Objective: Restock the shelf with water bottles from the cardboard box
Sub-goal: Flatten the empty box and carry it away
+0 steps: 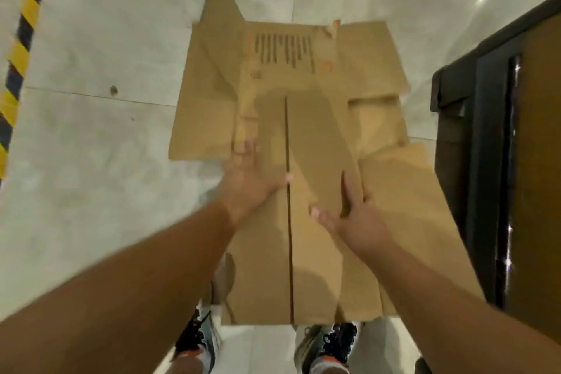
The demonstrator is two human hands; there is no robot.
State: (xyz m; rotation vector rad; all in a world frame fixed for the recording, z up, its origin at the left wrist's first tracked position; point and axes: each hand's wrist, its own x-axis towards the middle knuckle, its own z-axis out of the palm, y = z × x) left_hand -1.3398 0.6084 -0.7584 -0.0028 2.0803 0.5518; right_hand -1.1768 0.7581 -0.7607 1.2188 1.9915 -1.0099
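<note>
Two hands: left hand [249, 182], right hand [349, 215]; one cardboard box [303, 85].

I read this as a stockroom or shop back area: pale tiled floor [91, 130], hazard-striped post [21, 48] left of flattened cardboard box [303, 100], dark cabinet [491, 161] right.

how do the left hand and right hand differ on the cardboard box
The left hand lies left of the centre seam of the cardboard box, farther from the body. The right hand lies right of the seam, nearer, fingers over a flap edge. Both rest open-palmed on the cardboard.
</note>
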